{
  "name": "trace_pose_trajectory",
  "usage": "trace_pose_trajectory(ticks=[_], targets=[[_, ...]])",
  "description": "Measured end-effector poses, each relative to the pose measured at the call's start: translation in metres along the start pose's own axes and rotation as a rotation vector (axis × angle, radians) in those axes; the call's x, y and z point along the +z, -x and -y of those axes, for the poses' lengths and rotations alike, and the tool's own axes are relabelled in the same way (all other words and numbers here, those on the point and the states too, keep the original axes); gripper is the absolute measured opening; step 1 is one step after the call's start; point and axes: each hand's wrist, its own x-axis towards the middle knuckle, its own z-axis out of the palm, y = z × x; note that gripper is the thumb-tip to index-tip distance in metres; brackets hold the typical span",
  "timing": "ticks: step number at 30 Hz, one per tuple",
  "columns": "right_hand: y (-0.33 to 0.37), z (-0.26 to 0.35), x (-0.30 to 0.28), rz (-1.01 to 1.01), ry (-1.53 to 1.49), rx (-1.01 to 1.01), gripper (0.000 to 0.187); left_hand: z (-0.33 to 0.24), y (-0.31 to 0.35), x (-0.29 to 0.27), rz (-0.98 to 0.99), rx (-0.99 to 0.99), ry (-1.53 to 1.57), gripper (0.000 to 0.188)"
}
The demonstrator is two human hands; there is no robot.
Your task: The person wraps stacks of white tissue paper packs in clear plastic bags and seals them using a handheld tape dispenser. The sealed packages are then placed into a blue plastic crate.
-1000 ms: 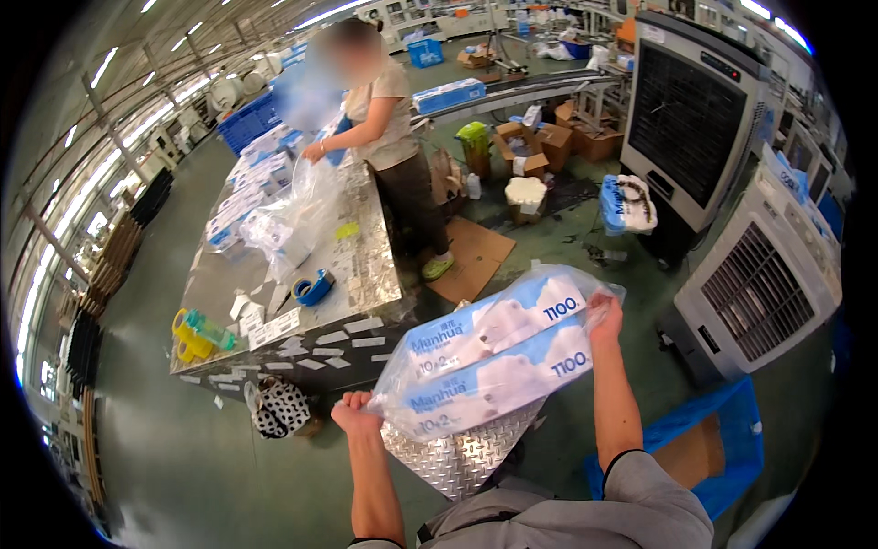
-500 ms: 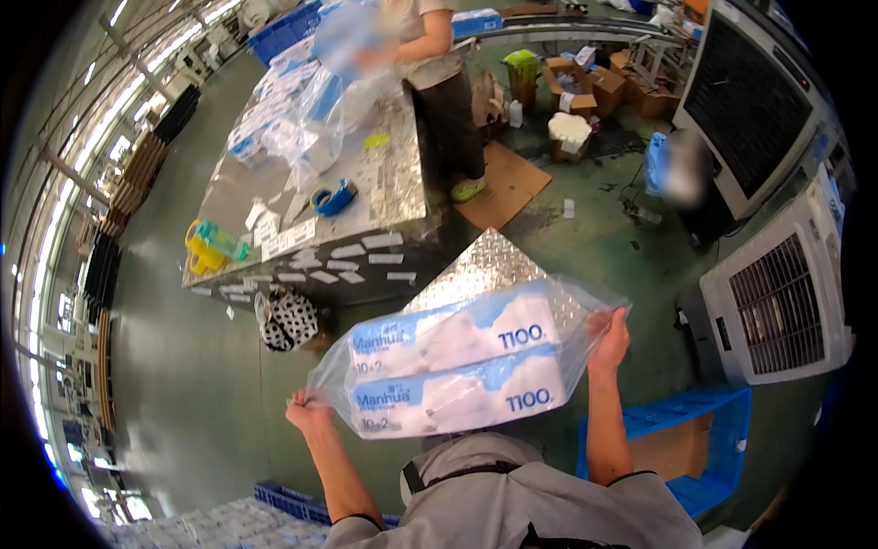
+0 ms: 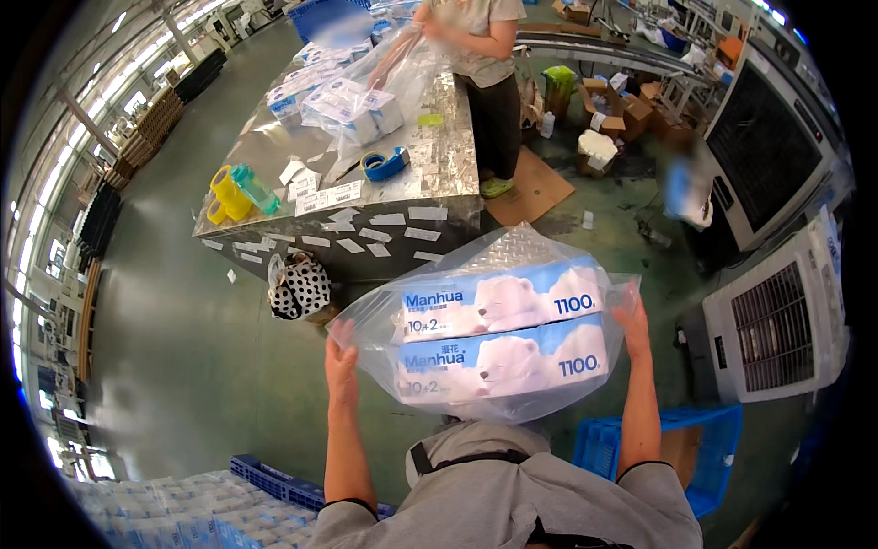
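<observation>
A clear plastic bag is stretched between my hands in front of my body. Inside it lie two long blue-and-white tissue packs, the upper pack just beyond the lower pack, each printed with a white bear. My left hand pinches the bag's left edge, and my right hand grips its right corner. Loose film bulges around the packs on all sides. Past the bag, a patterned metal plate shows partly through the plastic.
Ahead stands a worktable bearing blue tape, yellow tape and a green bottle. A co-worker handles bagged packs there. A dotted bag sits below; a blue crate and air cooler stand right.
The bag and both hands have shifted up and right in view, partly with the camera. The packs' printed faces show more fully. The co-worker's film has moved off the near packs' left side.
</observation>
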Motion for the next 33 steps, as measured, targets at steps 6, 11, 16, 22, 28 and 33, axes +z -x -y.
trace_pose_trajectory(ticks=[6,11,16,22,28,33], targets=[[-0.021,-0.019,0.018,0.082,0.192,0.162,0.063,0.012,-0.023,0.033,0.215,-0.090,-0.086,0.066],[-0.039,-0.049,0.015,-0.204,0.172,0.134,0.053,0.041,-0.038,0.020,0.020,-0.111,0.479,0.052],[-0.045,-0.047,-0.017,-0.496,-0.962,-0.035,0.046,0.053,-0.052,0.013,-0.104,-0.143,0.823,0.043],[-0.032,0.017,0.093,-0.460,-0.659,0.028,0.045,0.053,-0.070,0.024,-0.323,-0.212,0.900,0.027],[-0.026,0.117,0.094,-0.149,-0.915,-0.019,0.048,-0.038,-0.091,0.026,-0.314,-0.045,0.748,0.025],[-0.051,0.054,0.085,-0.314,-0.881,0.040,0.049,-0.045,-0.097,0.037,-0.365,-0.043,0.785,0.024]])
